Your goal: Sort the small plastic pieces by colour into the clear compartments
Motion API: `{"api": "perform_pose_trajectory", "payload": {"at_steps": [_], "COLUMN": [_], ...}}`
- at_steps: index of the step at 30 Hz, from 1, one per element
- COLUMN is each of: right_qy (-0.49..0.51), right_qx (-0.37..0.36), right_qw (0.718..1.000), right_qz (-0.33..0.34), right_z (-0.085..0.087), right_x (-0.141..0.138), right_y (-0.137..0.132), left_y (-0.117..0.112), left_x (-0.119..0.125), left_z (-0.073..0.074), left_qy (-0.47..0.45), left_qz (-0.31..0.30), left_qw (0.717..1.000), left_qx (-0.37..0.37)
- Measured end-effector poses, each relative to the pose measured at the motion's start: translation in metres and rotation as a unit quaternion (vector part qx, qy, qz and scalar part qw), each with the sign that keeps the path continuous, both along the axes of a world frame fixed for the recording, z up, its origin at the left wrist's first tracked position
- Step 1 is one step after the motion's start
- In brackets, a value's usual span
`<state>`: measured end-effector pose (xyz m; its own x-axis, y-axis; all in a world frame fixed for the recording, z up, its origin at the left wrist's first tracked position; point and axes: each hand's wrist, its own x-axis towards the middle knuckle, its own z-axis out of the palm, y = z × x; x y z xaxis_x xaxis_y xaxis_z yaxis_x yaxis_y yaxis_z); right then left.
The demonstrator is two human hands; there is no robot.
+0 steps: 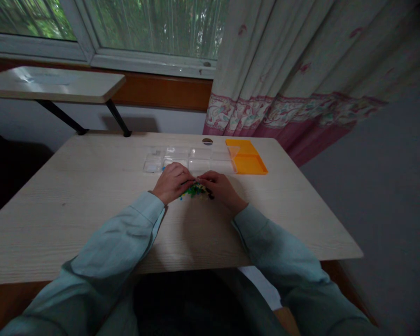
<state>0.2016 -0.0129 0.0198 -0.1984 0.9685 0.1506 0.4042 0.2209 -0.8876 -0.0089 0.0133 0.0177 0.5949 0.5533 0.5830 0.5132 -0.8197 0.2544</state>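
Observation:
A small pile of tiny colourful pieces [196,190], mostly green with some blue, yellow and dark ones, lies on the table between my hands. My left hand [174,183] is closed, its fingertips pinched together over the left side of the pile. From the other side my right hand [223,188] also pinches, its fingertips nearly meeting the left ones. Whatever the fingertips hold is too small to make out. Just beyond the hands stands a clear plastic divided box [200,164]; a bit of blue shows near its compartment behind my left hand.
An orange tray [252,164] adjoins the clear box on the right. A round dark disc [207,141] lies behind the box. At the back left, a raised shelf [91,93] stands on black legs over the pale wooden table [101,186]. A curtain [266,70] hangs behind the right side.

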Motion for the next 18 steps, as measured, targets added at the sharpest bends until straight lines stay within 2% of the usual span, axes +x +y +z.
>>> {"api": "perform_pose_trajectory", "payload": {"at_steps": [5, 10, 18], "right_qy": [-0.078, -0.185, -0.272], "right_qx": [0.069, 0.150, 0.193], "right_qw": [0.994, 0.970, 0.940], "right_qz": [-0.013, 0.050, 0.075], "right_z": [0.000, -0.003, -0.005], "right_x": [0.006, 0.013, 0.010], "right_y": [0.003, 0.004, -0.001], "left_y": [0.003, 0.007, 0.014], "left_x": [-0.002, -0.006, -0.011], "left_z": [-0.004, -0.007, -0.012], "left_qy": [-0.030, -0.088, -0.112], "left_qz": [0.052, 0.143, 0.210], "left_qw": [0.998, 0.986, 0.971], "left_qx": [-0.003, -0.004, -0.021]}}
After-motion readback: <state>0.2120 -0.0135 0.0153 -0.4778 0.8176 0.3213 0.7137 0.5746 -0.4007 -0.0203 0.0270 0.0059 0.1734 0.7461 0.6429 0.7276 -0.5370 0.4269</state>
